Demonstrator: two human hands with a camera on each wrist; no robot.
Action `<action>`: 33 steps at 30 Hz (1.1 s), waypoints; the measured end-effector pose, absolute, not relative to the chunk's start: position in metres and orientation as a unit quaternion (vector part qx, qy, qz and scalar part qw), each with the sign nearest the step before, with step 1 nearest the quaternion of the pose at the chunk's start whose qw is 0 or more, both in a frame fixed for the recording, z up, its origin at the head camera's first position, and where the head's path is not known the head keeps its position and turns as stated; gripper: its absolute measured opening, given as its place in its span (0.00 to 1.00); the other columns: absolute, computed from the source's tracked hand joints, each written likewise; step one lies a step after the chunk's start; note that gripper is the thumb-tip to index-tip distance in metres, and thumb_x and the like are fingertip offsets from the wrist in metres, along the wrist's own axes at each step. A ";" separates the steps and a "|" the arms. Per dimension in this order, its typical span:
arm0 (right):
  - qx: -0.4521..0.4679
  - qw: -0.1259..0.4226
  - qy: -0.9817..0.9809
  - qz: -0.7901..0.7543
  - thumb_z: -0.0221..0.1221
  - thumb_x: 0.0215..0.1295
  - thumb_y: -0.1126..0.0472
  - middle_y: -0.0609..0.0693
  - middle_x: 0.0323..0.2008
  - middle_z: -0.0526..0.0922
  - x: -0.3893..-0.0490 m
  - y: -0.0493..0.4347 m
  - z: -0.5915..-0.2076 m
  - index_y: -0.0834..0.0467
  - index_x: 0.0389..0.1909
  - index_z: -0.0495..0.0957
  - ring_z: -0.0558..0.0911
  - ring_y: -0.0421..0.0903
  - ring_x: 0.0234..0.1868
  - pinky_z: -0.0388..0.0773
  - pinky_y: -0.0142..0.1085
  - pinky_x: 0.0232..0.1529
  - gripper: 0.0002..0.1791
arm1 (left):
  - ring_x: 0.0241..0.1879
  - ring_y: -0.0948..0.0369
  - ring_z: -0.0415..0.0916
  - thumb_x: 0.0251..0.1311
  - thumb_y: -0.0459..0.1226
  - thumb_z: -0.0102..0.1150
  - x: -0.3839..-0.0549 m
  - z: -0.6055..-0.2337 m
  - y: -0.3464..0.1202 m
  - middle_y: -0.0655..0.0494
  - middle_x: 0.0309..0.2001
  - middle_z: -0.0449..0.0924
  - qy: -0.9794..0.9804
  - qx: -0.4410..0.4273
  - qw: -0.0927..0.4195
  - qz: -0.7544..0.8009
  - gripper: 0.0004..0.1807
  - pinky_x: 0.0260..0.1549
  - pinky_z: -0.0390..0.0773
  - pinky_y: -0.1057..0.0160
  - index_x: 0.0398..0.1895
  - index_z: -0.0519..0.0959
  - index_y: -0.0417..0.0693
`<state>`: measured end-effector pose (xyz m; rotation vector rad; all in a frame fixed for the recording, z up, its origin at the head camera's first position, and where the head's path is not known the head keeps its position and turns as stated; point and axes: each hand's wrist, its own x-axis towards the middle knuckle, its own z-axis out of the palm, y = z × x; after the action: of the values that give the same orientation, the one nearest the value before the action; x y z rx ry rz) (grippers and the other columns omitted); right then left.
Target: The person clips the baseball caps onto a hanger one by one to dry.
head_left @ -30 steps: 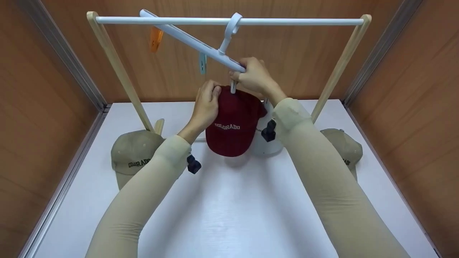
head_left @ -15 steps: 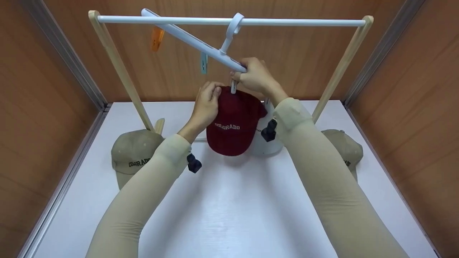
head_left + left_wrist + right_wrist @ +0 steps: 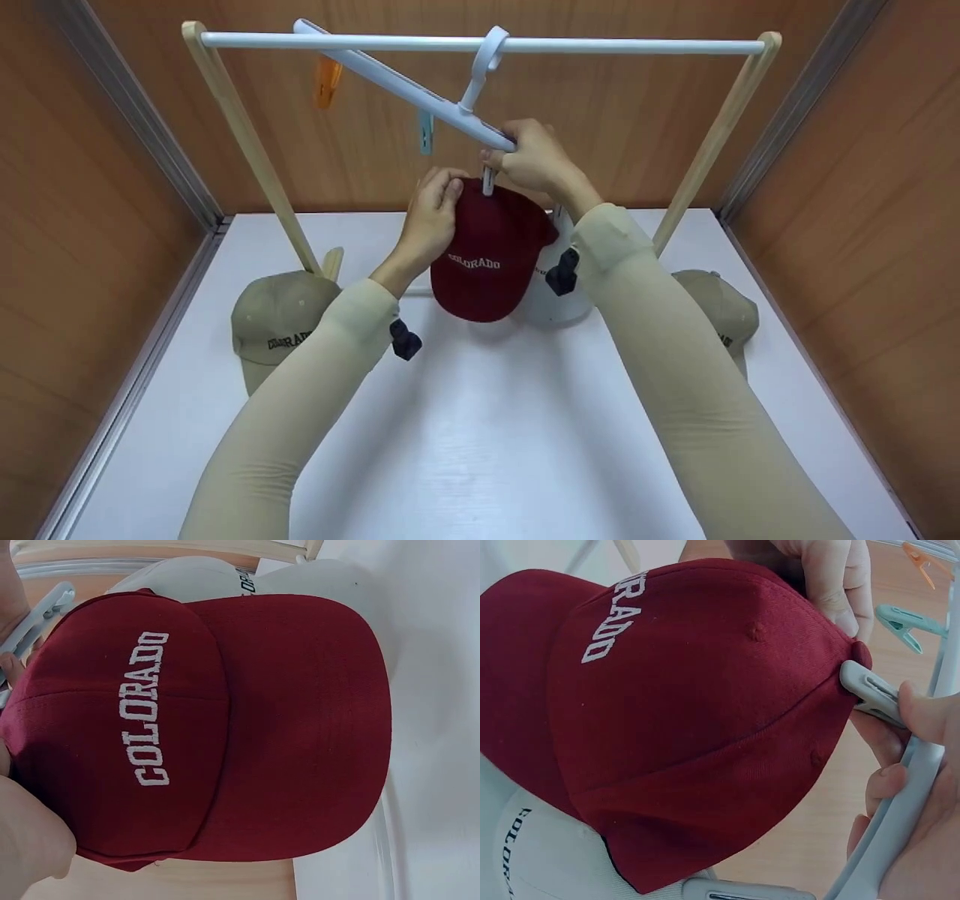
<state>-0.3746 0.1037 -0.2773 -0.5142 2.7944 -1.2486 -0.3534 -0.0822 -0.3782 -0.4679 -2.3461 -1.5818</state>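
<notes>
Left hand (image 3: pixel 430 216) pinches red cap (image 3: pixel 491 234) at ten o'clock | right hand (image 3: pixel 534 159), one o'clock, pinches grey clip (image 3: pixel 488 183) at cap's twelve

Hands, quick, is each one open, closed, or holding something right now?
Left hand: closed, holding the red cap near its top.
Right hand: closed around the hanger, pinching the gray clip.

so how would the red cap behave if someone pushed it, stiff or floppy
The brim of the red cap is probably stiffish, since it keeps a smooth curve with no hand on it. The crown seems softer and likely to give, as it draws to a peak near the grey clip.
</notes>
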 end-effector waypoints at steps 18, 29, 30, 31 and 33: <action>-0.164 0.013 0.901 -0.401 0.60 0.78 0.56 0.54 0.54 0.85 -0.375 0.102 -0.278 0.60 0.60 0.81 0.79 0.46 0.56 0.73 0.40 0.63 0.17 | 0.62 0.59 0.68 0.85 0.40 0.42 -0.355 -0.373 -0.079 0.54 0.59 0.78 -0.796 -0.142 0.140 -0.571 0.16 0.65 0.66 0.60 0.59 0.80 0.45; -0.162 0.014 0.909 -0.384 0.60 0.79 0.53 0.52 0.56 0.84 -0.376 0.105 -0.279 0.57 0.61 0.81 0.78 0.46 0.57 0.72 0.44 0.67 0.18 | 0.63 0.60 0.67 0.85 0.42 0.42 -0.354 -0.372 -0.080 0.55 0.60 0.76 -0.799 -0.138 0.125 -0.572 0.17 0.66 0.65 0.59 0.60 0.80 0.47; -0.162 0.016 0.910 -0.382 0.60 0.79 0.52 0.52 0.57 0.84 -0.376 0.105 -0.279 0.57 0.61 0.81 0.78 0.46 0.58 0.72 0.45 0.67 0.18 | 0.63 0.60 0.67 0.85 0.42 0.42 -0.354 -0.372 -0.080 0.55 0.60 0.77 -0.799 -0.138 0.127 -0.571 0.17 0.66 0.65 0.59 0.60 0.80 0.46; -0.161 0.019 0.910 -0.381 0.60 0.79 0.52 0.52 0.57 0.83 -0.376 0.106 -0.278 0.57 0.61 0.81 0.78 0.46 0.57 0.72 0.45 0.67 0.18 | 0.63 0.60 0.68 0.85 0.42 0.42 -0.354 -0.372 -0.079 0.54 0.60 0.77 -0.798 -0.139 0.128 -0.572 0.17 0.66 0.65 0.59 0.60 0.80 0.46; -0.162 0.025 0.912 -0.377 0.60 0.79 0.51 0.52 0.56 0.83 -0.376 0.107 -0.278 0.57 0.62 0.81 0.77 0.46 0.56 0.72 0.45 0.66 0.19 | 0.63 0.59 0.68 0.85 0.41 0.43 -0.355 -0.372 -0.079 0.54 0.59 0.78 -0.801 -0.140 0.129 -0.568 0.17 0.66 0.64 0.59 0.59 0.80 0.45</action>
<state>-0.3761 0.1069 -0.2778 -0.4995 2.8195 -1.1656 -0.3550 -0.0790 -0.3717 -0.4058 -2.3276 -1.6511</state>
